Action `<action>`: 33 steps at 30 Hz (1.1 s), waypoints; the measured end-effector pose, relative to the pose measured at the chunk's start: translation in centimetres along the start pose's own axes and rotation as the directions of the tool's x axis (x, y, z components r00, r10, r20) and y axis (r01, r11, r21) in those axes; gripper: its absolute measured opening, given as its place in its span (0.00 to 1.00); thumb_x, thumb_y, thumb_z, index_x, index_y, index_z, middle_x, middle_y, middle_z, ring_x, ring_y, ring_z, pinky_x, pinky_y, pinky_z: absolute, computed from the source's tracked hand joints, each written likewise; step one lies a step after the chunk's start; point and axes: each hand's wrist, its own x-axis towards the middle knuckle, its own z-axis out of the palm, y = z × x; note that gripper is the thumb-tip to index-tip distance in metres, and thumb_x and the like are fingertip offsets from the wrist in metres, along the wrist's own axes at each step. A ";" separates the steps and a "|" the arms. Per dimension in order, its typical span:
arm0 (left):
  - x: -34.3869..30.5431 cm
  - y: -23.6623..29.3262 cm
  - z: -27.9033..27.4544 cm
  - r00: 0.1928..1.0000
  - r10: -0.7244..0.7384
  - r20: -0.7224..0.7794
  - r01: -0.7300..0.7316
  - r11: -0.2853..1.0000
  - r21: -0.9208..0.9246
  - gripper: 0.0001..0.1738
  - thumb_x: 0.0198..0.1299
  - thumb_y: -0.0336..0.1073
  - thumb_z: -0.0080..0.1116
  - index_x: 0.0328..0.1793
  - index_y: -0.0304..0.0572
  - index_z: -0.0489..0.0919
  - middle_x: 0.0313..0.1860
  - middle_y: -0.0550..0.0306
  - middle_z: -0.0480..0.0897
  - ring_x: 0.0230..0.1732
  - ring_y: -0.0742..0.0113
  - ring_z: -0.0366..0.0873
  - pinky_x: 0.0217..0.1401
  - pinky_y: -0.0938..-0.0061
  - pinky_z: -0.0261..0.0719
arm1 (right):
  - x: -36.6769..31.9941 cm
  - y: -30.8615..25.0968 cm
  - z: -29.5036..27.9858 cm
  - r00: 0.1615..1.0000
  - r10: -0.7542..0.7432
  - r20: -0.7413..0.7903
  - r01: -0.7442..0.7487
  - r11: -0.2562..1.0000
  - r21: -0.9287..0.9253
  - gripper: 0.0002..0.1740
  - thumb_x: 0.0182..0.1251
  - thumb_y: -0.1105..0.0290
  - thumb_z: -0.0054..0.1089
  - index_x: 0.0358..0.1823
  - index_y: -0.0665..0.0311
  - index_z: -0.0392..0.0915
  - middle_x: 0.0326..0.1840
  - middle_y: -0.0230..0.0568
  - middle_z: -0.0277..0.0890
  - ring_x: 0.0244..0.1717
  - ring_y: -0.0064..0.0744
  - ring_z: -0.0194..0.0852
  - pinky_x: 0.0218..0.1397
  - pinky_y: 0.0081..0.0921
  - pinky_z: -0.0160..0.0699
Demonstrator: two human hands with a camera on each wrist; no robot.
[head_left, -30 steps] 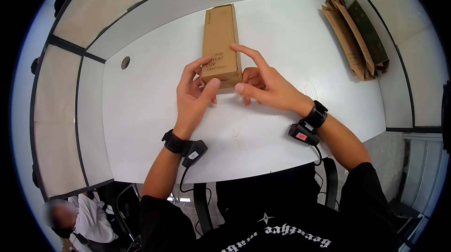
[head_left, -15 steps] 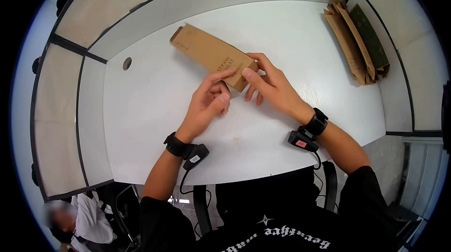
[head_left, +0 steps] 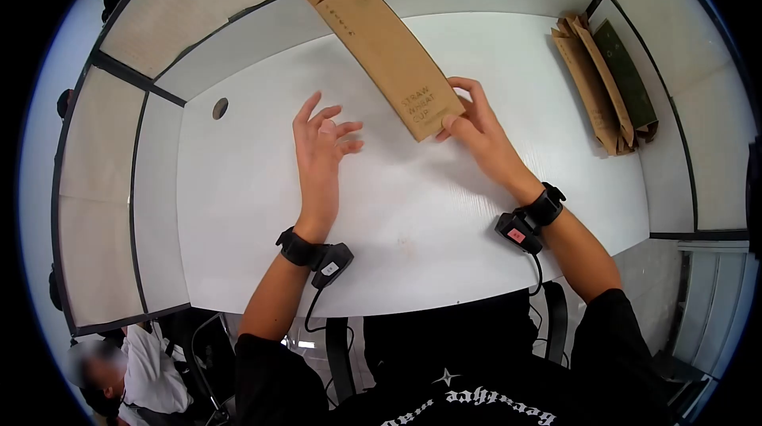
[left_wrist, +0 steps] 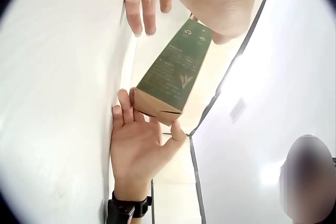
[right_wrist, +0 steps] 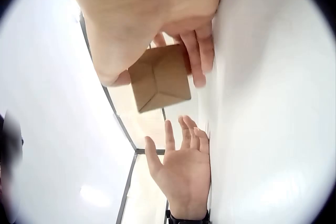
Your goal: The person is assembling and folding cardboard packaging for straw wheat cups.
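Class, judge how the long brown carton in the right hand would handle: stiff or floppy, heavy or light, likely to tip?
Probably stiff: the carton keeps straight edges though held by one end. Likely light: the right hand lifts it with fingertips alone. Stood on its small square end, it would probably tip easily.

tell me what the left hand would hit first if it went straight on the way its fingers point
Probably the white back panel. The left hand lies low over the desk, and the cardboard box seems raised above that line, though depth is unclear.
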 end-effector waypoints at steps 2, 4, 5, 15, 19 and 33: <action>0.0 0.3 0.3 1.000 0.005 0.019 -0.004 0.998 -0.064 0.38 0.83 0.53 0.47 0.89 0.45 0.50 0.77 0.48 0.66 0.69 0.58 0.76 0.68 0.60 0.79 | -0.3 -0.3 0.2 0.993 -0.009 0.117 0.013 0.999 -0.030 0.39 0.81 0.61 0.59 0.83 0.64 0.49 0.55 0.46 0.79 0.53 0.35 0.85 0.63 0.33 0.79; 0.0 0.2 0.2 1.000 0.011 0.020 -0.009 0.994 -0.109 0.43 0.83 0.54 0.49 0.91 0.48 0.44 0.80 0.45 0.64 0.74 0.56 0.75 0.72 0.59 0.78 | -0.5 -1.0 0.3 0.969 -0.046 0.244 0.095 0.977 -0.193 0.38 0.81 0.55 0.62 0.83 0.61 0.58 0.53 0.43 0.80 0.53 0.35 0.84 0.66 0.34 0.78; 0.1 -0.1 0.1 1.000 0.016 0.012 -0.014 0.992 -0.122 0.45 0.82 0.54 0.50 0.92 0.49 0.41 0.79 0.43 0.65 0.73 0.55 0.75 0.72 0.60 0.78 | -0.5 -1.6 0.2 0.948 -0.026 0.318 0.109 0.963 -0.245 0.36 0.80 0.54 0.62 0.82 0.60 0.61 0.53 0.42 0.81 0.53 0.35 0.83 0.66 0.34 0.77; -1.0 -0.3 0.0 0.913 0.023 0.407 -0.074 0.991 0.110 0.52 0.77 0.66 0.50 0.93 0.42 0.44 0.85 0.38 0.61 0.83 0.48 0.61 0.85 0.51 0.58 | -0.3 -0.8 0.9 0.982 -0.111 0.152 0.123 0.990 -0.072 0.52 0.80 0.53 0.63 0.91 0.56 0.38 0.78 0.61 0.64 0.57 0.36 0.82 0.60 0.34 0.83; -1.0 -0.4 0.1 0.922 0.003 0.388 -0.015 1.000 0.026 0.47 0.78 0.62 0.50 0.91 0.40 0.52 0.87 0.45 0.60 0.81 0.52 0.66 0.82 0.53 0.64 | -0.3 -0.4 1.0 0.987 -0.120 0.109 0.123 0.992 -0.020 0.52 0.80 0.52 0.63 0.92 0.56 0.38 0.78 0.62 0.63 0.58 0.37 0.82 0.62 0.36 0.83; -0.7 0.4 0.2 0.934 -0.045 0.355 0.015 0.996 0.088 0.34 0.81 0.42 0.54 0.87 0.43 0.59 0.81 0.47 0.67 0.60 0.63 0.84 0.59 0.67 0.84 | -0.4 -2.2 1.4 0.992 0.123 -0.015 -0.118 0.974 0.195 0.31 0.81 0.58 0.58 0.79 0.58 0.62 0.53 0.43 0.81 0.55 0.29 0.81 0.61 0.31 0.78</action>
